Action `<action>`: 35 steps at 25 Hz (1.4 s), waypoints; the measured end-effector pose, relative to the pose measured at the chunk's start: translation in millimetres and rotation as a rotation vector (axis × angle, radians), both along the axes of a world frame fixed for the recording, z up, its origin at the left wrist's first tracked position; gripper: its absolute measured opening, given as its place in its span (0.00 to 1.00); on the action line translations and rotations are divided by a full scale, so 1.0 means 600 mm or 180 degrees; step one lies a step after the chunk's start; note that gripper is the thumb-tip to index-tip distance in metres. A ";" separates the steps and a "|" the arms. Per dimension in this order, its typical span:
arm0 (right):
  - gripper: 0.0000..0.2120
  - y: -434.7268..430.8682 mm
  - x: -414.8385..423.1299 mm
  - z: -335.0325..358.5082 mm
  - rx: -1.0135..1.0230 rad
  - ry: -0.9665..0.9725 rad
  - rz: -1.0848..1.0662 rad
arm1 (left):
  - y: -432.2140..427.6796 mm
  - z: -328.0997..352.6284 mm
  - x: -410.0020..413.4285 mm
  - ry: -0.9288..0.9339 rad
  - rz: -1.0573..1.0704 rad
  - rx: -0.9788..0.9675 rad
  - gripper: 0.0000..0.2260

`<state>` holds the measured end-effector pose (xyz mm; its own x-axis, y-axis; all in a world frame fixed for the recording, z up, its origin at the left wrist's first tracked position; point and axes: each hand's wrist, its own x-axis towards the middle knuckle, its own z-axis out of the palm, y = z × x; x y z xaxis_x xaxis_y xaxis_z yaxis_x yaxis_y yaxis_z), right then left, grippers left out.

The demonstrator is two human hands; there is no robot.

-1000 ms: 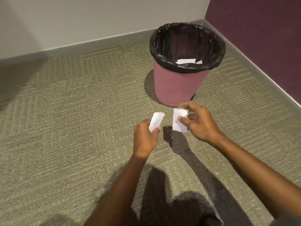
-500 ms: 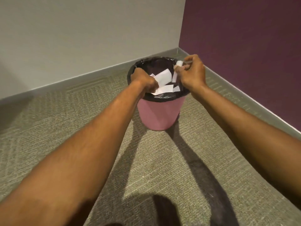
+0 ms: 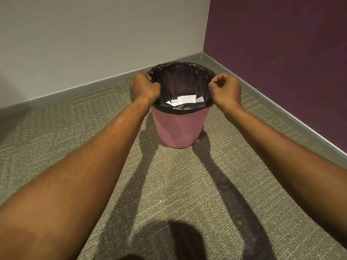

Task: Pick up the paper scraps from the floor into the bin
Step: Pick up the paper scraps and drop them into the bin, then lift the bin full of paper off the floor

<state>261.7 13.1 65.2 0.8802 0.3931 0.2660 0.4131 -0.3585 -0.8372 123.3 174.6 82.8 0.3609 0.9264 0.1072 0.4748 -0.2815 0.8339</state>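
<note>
A pink bin [image 3: 178, 128] with a black liner [image 3: 180, 79] stands on the carpet near the room's corner. Several white paper scraps [image 3: 186, 99] lie inside it at the bottom. My left hand [image 3: 143, 88] is closed in a fist on the liner at the bin's left rim. My right hand [image 3: 226, 90] has its fingers curled and pinches the liner at the right rim. Neither hand holds paper. No scraps show on the visible floor.
A grey wall [image 3: 93, 44] runs behind the bin and a purple wall [image 3: 281, 53] runs along the right, both with a grey baseboard. Olive carpet [image 3: 169, 184] fills the foreground, crossed by the shadows of my arms.
One second ago each hand held a scrap low over the floor. Both hands rose over the bin, the scraps dropped inside, and the hands moved apart to the rim's left and right sides.
</note>
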 end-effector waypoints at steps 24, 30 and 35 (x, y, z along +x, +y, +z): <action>0.06 0.008 0.064 -0.019 -0.0291 0.1446 -0.0250 | 0.064 -0.042 0.004 -0.0615 -0.0041 -0.2027 0.06; 0.05 -0.011 0.054 0.026 -0.0282 0.1695 -0.0104 | 0.052 -0.001 -0.028 -0.0600 -0.0039 -0.2189 0.06; 0.09 -0.041 0.032 0.140 -0.0301 0.1736 -0.0064 | 0.014 0.110 -0.071 -0.0555 -0.0047 -0.2434 0.02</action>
